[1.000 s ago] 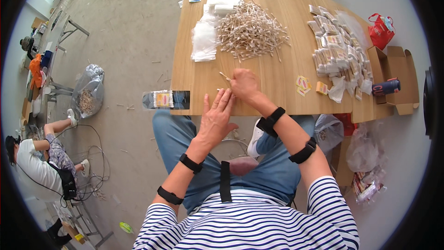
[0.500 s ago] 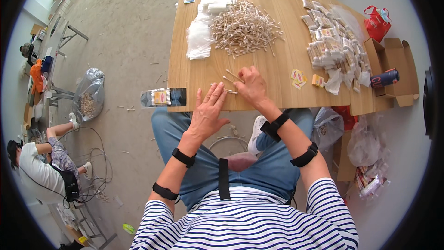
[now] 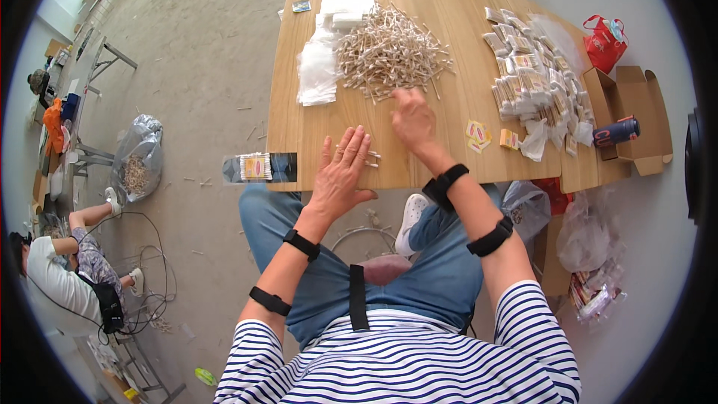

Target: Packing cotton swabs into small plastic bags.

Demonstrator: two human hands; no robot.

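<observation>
My left hand (image 3: 340, 176) lies flat on the wooden table (image 3: 471, 157) near its front edge, fingers stretched out. Loose cotton swabs (image 3: 373, 155) poke out from beside and under its fingers. At the near edge of a big heap of cotton swabs (image 3: 393, 49) is my right hand (image 3: 415, 121), its fingers curled together. What its fingertips pinch, if anything, is hidden. Left of the heap rests a stack of clear plastic bags (image 3: 317, 75). A filled pack of swabs with a yellow card (image 3: 256, 167) sits on a dark strip at the table's left edge.
Many packed swab bundles (image 3: 527, 82) are piled at the right. Yellow cards (image 3: 477, 135) and a small card stack (image 3: 508, 138) lie before them. Beyond are an open cardboard box (image 3: 643, 105), a dark can (image 3: 617, 132) and a red bag (image 3: 604, 45). Another person (image 3: 63, 273) sits at far left.
My right hand has moved away from beside my left hand, forward to the heap. The swabs that stuck out of its fingers no longer show there. My left hand stays flat in place.
</observation>
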